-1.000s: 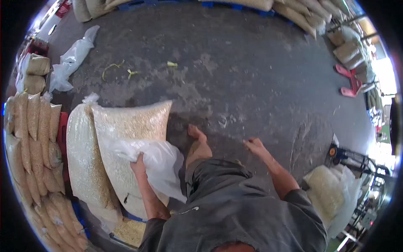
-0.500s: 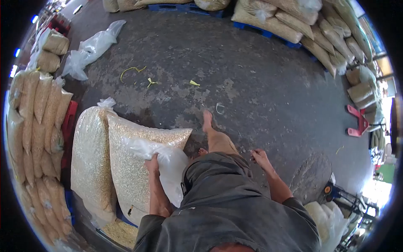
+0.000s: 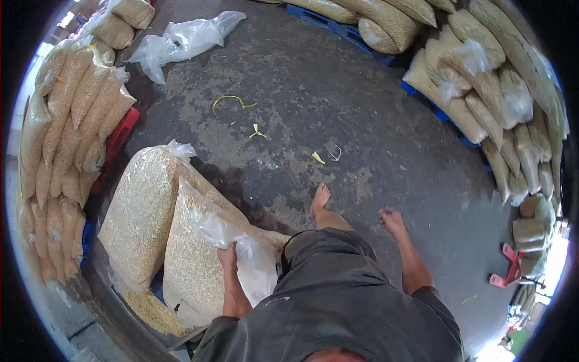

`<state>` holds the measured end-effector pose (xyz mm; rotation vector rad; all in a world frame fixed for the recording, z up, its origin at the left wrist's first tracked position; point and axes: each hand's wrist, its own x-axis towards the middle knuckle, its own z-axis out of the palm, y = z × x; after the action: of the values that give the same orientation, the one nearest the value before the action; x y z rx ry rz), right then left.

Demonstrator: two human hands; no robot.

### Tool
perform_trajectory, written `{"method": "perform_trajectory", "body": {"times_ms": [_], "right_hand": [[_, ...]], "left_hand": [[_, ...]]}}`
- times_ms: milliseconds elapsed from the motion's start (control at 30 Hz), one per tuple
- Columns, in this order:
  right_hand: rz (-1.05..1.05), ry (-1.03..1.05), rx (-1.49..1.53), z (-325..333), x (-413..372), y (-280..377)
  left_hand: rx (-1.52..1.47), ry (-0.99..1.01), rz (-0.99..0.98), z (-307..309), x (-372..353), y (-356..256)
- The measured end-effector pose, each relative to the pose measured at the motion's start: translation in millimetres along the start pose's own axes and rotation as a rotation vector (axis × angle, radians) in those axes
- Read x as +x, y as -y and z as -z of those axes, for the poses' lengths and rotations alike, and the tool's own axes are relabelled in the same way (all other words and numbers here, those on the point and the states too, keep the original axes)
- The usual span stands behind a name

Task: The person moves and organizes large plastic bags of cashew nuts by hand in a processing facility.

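- The floor (image 3: 362, 139) is dark, rough concrete, mottled with paler worn patches, and it fills the middle of the view.
- Filled sacks ring the open floor: a left stack (image 3: 66, 120) stands packed upright, and a right stack (image 3: 482, 90) lies piled in layers on blue pallets (image 3: 307, 12).
- The farther sack (image 3: 139, 223), clear plastic full of pale grain, lies at the left. Its long axis runs from lower left to upper right, and its knotted neck points away from the person.
- The nearer sack (image 3: 193, 265) leans against the farther sack, touching it along one side, just left of the person's body. Its long axis seems to run from the person's side up towards the middle of the floor, flat end pointing away, though the lens bends it too much to be sure.
- An empty plastic bag (image 3: 181, 39) lies crumpled on the floor at the far end.
- Spilled grain (image 3: 154, 311) sits at the foot of the two sacks.
- The left hand (image 3: 228, 256) is clenched on the loose, bunched plastic of the nearer sack.
- The right hand (image 3: 393, 220) hangs away from the sacks above bare floor, fingers loosely spread and holding nothing.
- A bare foot (image 3: 319, 198) rests on the concrete between the hands.
- Yellow strips (image 3: 229, 101) lie scattered on the floor beyond.
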<state>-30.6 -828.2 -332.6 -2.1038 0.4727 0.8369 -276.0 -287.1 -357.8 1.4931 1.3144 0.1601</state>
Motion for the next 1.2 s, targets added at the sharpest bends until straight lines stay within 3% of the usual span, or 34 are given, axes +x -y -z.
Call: {"method": "perform_trajectory", "body": {"times_ms": [67, 133, 467, 633, 700, 800, 867, 900, 933, 1000, 1167, 1200], "right_hand": [[0.039, -0.101, 0.182, 26.9, 10.2, 86.2], [0.073, -0.104, 0.102, 40.3, 35.7, 136.1], [0.104, 0.168, -0.165, -51.9, 129.7, 269.3], [0.143, 0.111, -0.321, -120.2, 173.7, 278.9], [0.110, 0.054, -0.327, -156.5, 179.6, 304.2], [0.076, 0.037, -0.382, -207.1, 181.0, 333.8], [0.260, 0.107, -0.278, -254.3, 200.8, 347.4], [0.238, 0.108, -0.267, -275.7, 212.5, 361.7], [0.203, 0.118, -0.203, -294.7, 221.2, 385.0], [0.142, 0.133, -0.133, -333.7, 250.6, 413.4], [0.180, 0.084, -0.417, -440.4, 376.6, 393.0], [0.185, 0.079, -0.451, -457.3, 405.9, 389.3]], "left_hand": [[0.000, -0.010, 0.024, -20.1, 14.3, -18.0], [0.112, -0.032, 0.123, -34.5, 17.4, -44.3], [0.254, -0.086, -0.031, -44.2, 72.5, -142.1], [0.279, -0.003, 0.016, -60.6, 190.1, -237.6], [0.284, 0.080, -0.193, -78.1, 253.2, -260.6], [0.580, 0.218, -0.004, -109.0, 308.2, -307.1], [0.714, 0.303, 0.024, -126.0, 346.5, -271.3], [0.840, 0.363, 0.044, -134.1, 364.6, -256.7], [0.765, 0.365, -0.020, -144.7, 364.3, -265.3], [1.001, 0.414, 0.036, -167.0, 373.8, -262.3], [1.112, 0.414, -0.056, -183.0, 397.3, -207.6], [0.989, 0.418, -0.111, -181.9, 403.2, -197.9]]}}
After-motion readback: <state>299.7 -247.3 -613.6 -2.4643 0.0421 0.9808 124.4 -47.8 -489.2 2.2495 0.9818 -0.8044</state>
